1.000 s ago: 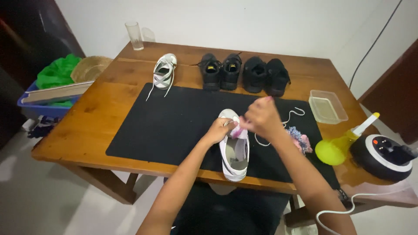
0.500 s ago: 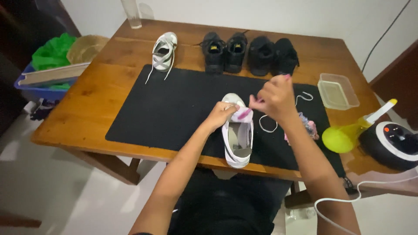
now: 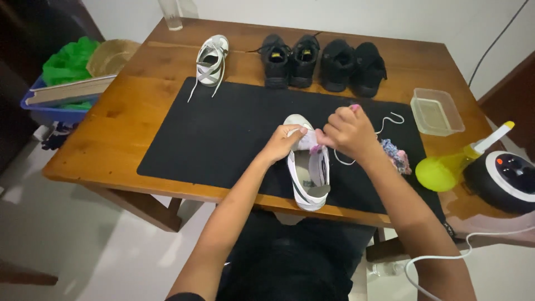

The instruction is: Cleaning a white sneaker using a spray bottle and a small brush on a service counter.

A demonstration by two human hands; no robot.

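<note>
White sneaker [image 3: 307, 173] lies toe-away on the black mat [image 3: 223, 139], near the front edge of the wooden table [image 3: 128, 122]; head view only. Left hand [image 3: 283, 144] closed on the shoe's toe end, pinning it down. Right hand [image 3: 348, 132] pinched shut on a small pink-and-white cloth [image 3: 312, 145] pressed at the shoe's opening, just beside the left fingers. Loose white lace [image 3: 384, 124] lies on the mat behind the right hand, a crumpled multicoloured rag [image 3: 397, 156] just beside the right wrist. To do this well, judging from the pose: keep the left hand firm so the shoe doesn't skid, work the cloth in short strokes, stay clear of the lace. Also there: second white sneaker [image 3: 210, 58], two black shoe pairs [image 3: 323, 62], clear tub [image 3: 437, 111], yellow-green spray bottle [image 3: 451, 167].
</note>
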